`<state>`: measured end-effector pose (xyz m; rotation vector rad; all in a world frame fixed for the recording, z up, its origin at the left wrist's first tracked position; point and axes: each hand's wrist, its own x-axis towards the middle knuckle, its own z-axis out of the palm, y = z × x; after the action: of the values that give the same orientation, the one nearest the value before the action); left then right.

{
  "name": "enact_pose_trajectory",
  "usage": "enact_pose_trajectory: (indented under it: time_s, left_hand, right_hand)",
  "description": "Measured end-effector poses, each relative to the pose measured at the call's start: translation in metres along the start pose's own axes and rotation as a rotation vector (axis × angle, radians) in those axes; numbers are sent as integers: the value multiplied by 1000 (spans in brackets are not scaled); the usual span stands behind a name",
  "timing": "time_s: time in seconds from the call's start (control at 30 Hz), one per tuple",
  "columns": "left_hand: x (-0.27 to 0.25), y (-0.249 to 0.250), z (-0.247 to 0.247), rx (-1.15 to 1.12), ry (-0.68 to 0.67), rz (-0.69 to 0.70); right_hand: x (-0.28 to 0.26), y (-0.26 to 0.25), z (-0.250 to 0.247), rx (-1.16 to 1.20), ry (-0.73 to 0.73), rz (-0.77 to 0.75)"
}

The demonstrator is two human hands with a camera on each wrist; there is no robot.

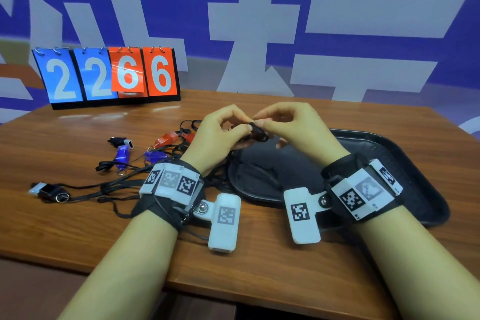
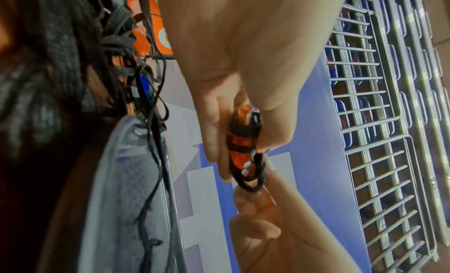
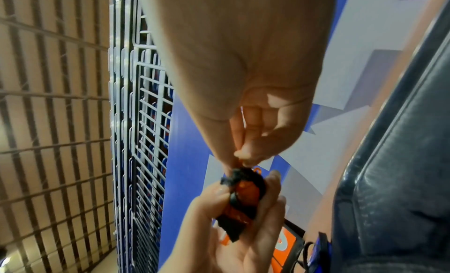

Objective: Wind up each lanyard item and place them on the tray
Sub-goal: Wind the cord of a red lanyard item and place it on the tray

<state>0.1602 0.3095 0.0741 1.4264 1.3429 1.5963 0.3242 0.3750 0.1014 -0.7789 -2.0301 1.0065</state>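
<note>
L hand grips orange whistle wrapped in black cord, R hand pinches cord end at its 3 o'clock, above black tray.

Left hand gripped orange whistle, black lanyard cord wound around it. Right hand pinched cord loop from below. Loose black cords trailed over tray rim at left. Wire rack stood at right.
</note>
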Motion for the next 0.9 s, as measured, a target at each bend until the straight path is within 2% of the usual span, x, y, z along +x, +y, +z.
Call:
enact_pose_trajectory:
  time_s: [0.2,0.33,0.5,0.67,0.9]
  left_hand:
    - [0,0,-1,72,21,63]
    - [0,-1,0,-8,27,-19]
    - [-1,2,2,-101,8,-80]
    - [-3,8,-1,-113,-58,-65]
    - [-5,5,3,-227,-101,-24]
  right_hand:
    - [-1,1,0,80,-64,67]
    - [-3,0,0,109,-78,54]
    - [0,1,-1,115,20,21]
    - [2,2,-6,212,-16,93]
    - [4,3,-5,515,-94,126]
